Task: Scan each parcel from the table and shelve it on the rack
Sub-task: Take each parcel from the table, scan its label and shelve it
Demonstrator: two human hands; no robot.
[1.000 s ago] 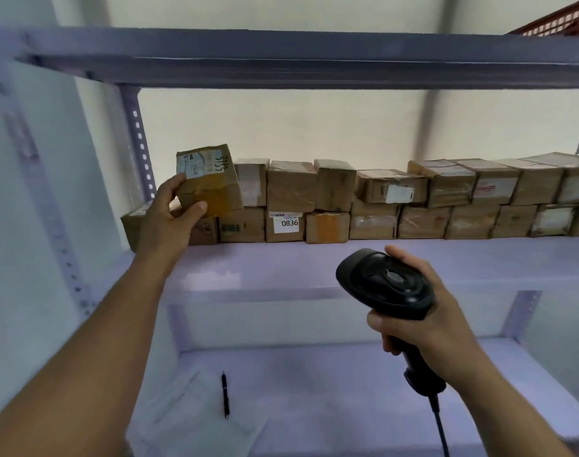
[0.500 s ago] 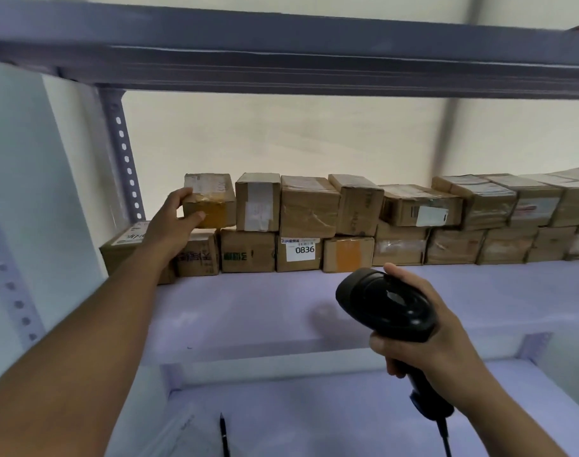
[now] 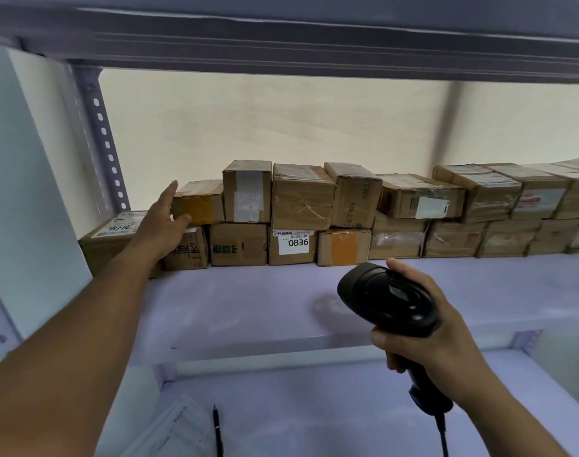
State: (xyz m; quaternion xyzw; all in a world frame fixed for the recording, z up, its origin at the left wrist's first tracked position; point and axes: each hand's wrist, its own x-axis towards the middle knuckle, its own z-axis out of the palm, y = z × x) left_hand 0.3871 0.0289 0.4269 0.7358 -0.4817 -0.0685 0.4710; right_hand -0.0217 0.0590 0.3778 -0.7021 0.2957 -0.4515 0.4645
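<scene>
A left hand (image 3: 164, 222), fingers spread open, rested against a small cardboard parcel (image 3: 200, 202) stacked at the left end of the rack shelf (image 3: 265, 311). The right hand (image 3: 426, 338) gripped a black barcode scanner (image 3: 385, 296). Shelving looked finished; next, probably fetching another parcel.
</scene>
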